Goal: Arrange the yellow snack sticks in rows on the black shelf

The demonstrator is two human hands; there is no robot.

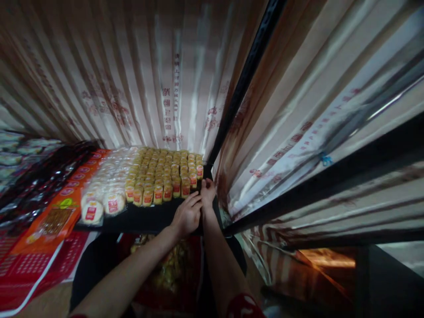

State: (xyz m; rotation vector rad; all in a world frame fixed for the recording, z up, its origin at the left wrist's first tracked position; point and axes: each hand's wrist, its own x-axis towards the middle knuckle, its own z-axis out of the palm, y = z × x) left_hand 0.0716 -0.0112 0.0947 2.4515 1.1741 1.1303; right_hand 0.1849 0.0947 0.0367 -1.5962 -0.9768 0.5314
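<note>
Rows of small yellow packets with red labels (pixel 158 193) stand side by side on a black shelf (pixel 145 218). My left hand (pixel 188 215) is just in front of the right end of the front row, its fingers loosely stretched toward my right hand. Close beside it, at the shelf's right corner, my right hand (pixel 208 193) has its fingers curled in. Anything inside those fingers is hidden. The two hands meet or nearly meet at the fingertips. Left of the yellow packets lie clear-wrapped round white packets with red labels (pixel 114 203).
Orange bags (pixel 61 212) and dark shiny packages (pixel 36 181) lie farther left. A red basket (pixel 29 260) sits below them. Between my legs is a red container (pixel 195 274) of yellow packets. Pleated printed curtains (pixel 142 88) and black bars (pixel 245 75) enclose the back and right.
</note>
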